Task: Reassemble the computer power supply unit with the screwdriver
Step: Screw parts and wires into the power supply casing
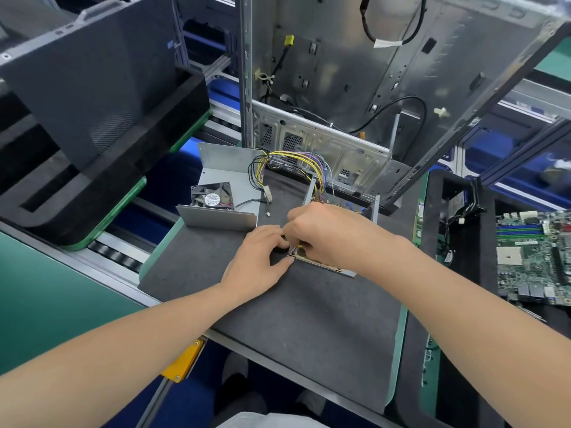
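Observation:
The power supply's open metal base lies on the dark mat, its circuit board mostly hidden under my right hand. My right hand is closed over the near left corner, gripping what looks like a screwdriver; only a bit of yellow shows. My left hand presses its fingertips against that same corner. A bundle of yellow, purple and black wires arches out of the far side. The grey cover with the black fan stands to the left.
An open silver computer case stands upright behind the mat. A green motherboard rests in a black tray at the right. Black foam trays sit on the conveyor at the left. A yellow bracket juts out below the mat's front edge.

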Motion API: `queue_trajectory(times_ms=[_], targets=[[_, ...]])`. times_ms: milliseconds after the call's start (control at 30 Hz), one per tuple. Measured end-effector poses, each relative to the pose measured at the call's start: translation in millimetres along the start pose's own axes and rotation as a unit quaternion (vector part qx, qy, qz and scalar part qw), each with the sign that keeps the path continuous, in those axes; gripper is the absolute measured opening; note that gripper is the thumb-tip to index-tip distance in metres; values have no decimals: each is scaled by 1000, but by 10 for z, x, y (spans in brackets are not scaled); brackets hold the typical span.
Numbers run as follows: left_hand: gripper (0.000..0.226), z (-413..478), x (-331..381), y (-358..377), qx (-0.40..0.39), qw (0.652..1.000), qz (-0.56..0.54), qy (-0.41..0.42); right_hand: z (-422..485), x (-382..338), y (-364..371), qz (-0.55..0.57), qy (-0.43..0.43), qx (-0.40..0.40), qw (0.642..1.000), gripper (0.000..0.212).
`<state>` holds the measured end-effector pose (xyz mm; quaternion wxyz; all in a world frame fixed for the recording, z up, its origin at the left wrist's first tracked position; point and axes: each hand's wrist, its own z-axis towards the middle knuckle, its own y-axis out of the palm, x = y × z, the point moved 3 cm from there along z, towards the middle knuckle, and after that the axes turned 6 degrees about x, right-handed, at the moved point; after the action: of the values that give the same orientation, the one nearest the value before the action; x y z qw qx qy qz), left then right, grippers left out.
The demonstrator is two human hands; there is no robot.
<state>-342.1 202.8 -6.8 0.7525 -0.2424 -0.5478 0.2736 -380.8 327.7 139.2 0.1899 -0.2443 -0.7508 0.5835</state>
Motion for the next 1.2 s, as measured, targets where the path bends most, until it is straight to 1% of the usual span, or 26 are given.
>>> queue_trajectory(times_ms=[133,200,333,500,767,833,933,1000,1100,1200], targets=[[15,4,-13,10,-3,1000,0,-8,-61,-2,40,2,-21,18,1000,16],[14,6,-11,13,-5,1000,-5,-6,-114,23,65,30,-33,32,999,14],[16,7,-17,13,-8,1000,-8,-14,-195,153,60,97,-8,69,993,12],[16,2,-11,16,-7,1000,-6,-13,-219,163,48,114,10,67,991,16],[15,3,-12,18,-9,1000,-8,-25,-203,128,21,112,19,60,992,15],[15,2,-12,17,-11,1000,-10,-26,-189,113,24,101,20,54,993,16],[14,1,-14,21,-12,1000,-7,-24,-151,51,48,55,16,40,998,17],[14,0,-19,26,-14,999,-2,-30,-133,-41,45,12,-3,28,1000,19],[20,5,-12,28,-12,1000,-3,-24,-131,-139,33,-20,-43,5,999,27],[21,8,-12,22,-5,1000,-2,-20,-134,-126,18,-47,-67,-8,997,24]])
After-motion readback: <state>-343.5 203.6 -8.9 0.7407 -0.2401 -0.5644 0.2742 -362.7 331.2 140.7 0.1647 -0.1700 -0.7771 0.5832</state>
